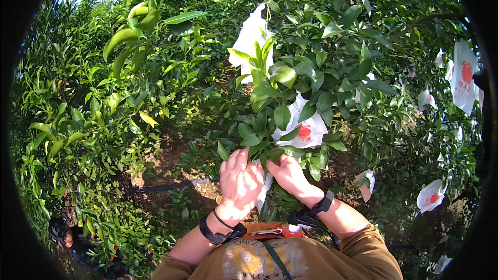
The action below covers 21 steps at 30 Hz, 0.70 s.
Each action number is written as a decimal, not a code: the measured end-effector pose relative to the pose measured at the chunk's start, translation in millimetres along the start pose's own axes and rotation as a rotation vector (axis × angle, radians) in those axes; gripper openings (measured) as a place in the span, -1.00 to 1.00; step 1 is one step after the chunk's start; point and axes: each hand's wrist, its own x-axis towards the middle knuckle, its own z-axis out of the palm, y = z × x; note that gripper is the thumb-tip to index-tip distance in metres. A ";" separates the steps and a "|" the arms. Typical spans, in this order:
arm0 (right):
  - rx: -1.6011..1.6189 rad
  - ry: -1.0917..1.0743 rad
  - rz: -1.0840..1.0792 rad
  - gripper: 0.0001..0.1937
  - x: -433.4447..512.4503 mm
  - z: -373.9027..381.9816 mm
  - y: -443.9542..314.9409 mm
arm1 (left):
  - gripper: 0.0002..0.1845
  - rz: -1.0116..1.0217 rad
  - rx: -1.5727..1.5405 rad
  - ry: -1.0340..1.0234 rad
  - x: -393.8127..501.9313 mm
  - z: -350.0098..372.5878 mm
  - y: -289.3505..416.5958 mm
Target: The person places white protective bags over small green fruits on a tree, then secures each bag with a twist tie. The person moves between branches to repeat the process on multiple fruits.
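Observation:
My left hand point(242, 181) and my right hand point(290, 173) are close together among the leaves of a fruit tree, at the centre. Between them hangs a white bag point(265, 188), partly hidden by my left hand and by leaves. The fingertips of both hands are at its top, and foliage hides what they pinch. Just above my right hand, another white bag point(297, 124) with a red fruit print hangs on the branch. Higher up, a plain-looking white bag point(255, 39) hangs in sunlight. An orange pouch or bag point(268, 230) lies against my waist.
More white bags hang at the right, among them a printed one point(463, 77) and a lower one point(432, 196). A black hose or pipe point(171, 187) crosses behind my left hand. Another person point(74, 241) is partly visible at the lower left. Dense leafy branches surround my arms.

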 end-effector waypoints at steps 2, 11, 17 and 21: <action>0.005 -0.026 0.011 -0.73 1.8 -1.5 1.7 | -0.84 0.026 0.045 0.018 2.3 0.4 4.5; 0.120 -0.215 0.021 -0.77 10.7 -21.7 21.0 | -0.85 -0.142 -0.078 -0.193 5.9 3.4 0.9; 0.129 -0.398 0.118 -0.76 38.3 -18.3 31.1 | -0.85 -0.156 -0.215 -0.125 6.5 6.9 -5.5; 0.631 -0.524 -0.203 -0.77 40.6 -24.0 39.4 | -0.86 -0.236 -0.292 -0.179 5.7 3.8 -6.0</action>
